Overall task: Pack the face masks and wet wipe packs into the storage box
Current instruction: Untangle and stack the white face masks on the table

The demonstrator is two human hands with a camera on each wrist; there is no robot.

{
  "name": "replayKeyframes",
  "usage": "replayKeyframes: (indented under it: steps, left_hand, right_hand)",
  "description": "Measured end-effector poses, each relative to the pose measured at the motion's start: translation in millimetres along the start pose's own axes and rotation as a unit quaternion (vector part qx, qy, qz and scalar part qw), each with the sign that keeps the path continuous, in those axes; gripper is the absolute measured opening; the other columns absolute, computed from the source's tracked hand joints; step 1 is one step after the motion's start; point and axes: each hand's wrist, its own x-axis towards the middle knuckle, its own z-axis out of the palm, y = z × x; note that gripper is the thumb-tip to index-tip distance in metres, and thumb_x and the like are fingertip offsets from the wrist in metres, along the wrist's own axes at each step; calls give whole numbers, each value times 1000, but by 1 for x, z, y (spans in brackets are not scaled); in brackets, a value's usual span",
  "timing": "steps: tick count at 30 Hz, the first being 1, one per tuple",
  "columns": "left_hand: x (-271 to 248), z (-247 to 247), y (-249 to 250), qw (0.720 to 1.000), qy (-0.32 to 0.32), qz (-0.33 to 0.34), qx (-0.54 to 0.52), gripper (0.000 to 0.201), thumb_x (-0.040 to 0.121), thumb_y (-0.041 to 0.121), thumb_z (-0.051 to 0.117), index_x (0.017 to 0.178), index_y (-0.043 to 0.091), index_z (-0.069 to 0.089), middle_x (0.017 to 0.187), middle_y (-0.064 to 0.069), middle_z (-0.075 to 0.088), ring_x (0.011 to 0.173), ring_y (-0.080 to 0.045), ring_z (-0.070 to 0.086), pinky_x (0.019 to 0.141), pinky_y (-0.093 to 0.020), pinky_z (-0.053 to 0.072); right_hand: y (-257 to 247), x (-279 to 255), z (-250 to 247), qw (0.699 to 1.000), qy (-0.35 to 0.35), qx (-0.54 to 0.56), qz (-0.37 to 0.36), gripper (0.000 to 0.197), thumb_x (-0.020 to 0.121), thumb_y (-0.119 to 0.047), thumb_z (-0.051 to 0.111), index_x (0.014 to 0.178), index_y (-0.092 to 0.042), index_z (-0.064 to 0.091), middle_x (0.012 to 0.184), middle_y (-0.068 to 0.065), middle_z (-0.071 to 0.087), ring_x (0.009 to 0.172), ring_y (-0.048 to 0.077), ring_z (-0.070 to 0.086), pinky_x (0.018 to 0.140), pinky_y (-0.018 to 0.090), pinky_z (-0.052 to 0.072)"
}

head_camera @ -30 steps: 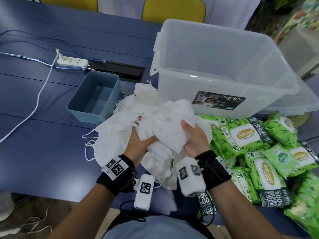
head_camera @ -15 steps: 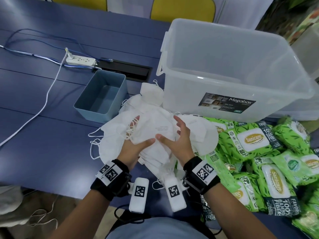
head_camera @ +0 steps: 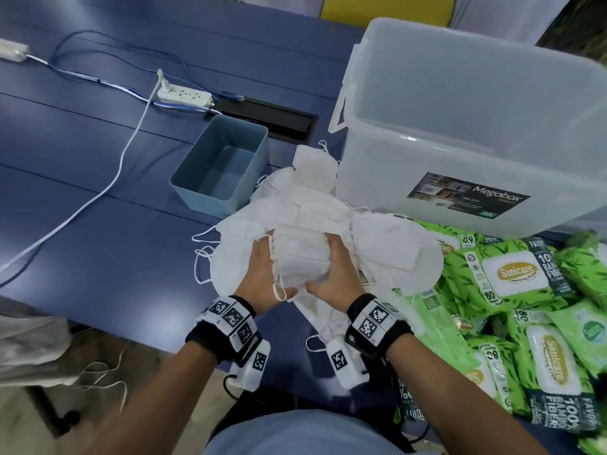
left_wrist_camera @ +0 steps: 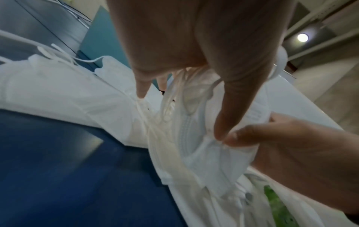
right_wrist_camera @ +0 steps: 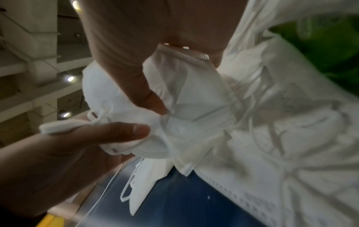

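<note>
Now we squeeze a bunch of face masks [head_camera: 300,261] between our two hands, low on the pile. A moment ago our hands lay flatter on top of the pile, and before that we had a bunch lifted up. So the bunch is back down and we are getting a better hold on it. Our left hand [head_camera: 262,277] curls its fingers [left_wrist_camera: 229,116] round one side, and our right hand [head_camera: 338,274] curls round the other side, thumbs nearly touching. We think the lift into the storage box [head_camera: 473,133] comes next. The box stands just behind the pile and looks bare inside, so nothing is packed yet.

The wet wipe packs [head_camera: 512,274] lie in a green heap to the right, touching the masks. A small blue bin [head_camera: 220,165] sits just left of the pile on the tabletop [head_camera: 98,192]. A white power strip [head_camera: 184,96] lies farther back. Loose ear loops [head_camera: 202,257] hang out and could snag. The tall box wall stands in our way, so we must lift high.
</note>
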Motion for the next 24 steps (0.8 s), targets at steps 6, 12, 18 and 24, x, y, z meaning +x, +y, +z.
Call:
replayKeyframes:
  steps: [6,12,18,24]
  left_hand:
    - [-16,-13,-1,991,82,43,-94,74,59,39,75,117,37,28,113,8,43,111,-1,47,95,-30,41]
    - [-73,-47,-16,976,205,66,6,82,57,58,72,124,25,39,133,-1,34,128,-17,36,106,-14,27]
    - [-87,-44,-35,982,168,56,71,107,59,61,72,138,2,32,143,-11,36,129,-21,34,110,-24,24]
    - [-62,-25,-59,990,143,-4,11,75,69,21,69,137,19,37,118,-9,53,107,-21,46,97,-43,41]
  right_hand:
    - [-10,1,2,990,-4,-105,-90,48,63,-9,70,108,-9,53,95,2,53,92,27,50,75,34,42]
    - [-55,-2,19,915,-46,-326,-234,56,50,-11,69,104,-10,54,95,7,57,85,30,52,73,38,38]
    - [-68,-3,53,844,-216,-432,-233,61,71,-17,71,122,-11,39,117,7,50,109,28,43,84,38,28]
    - [-36,7,46,912,-191,-322,-170,59,71,-27,67,126,-21,45,121,-1,53,113,23,45,98,39,27]
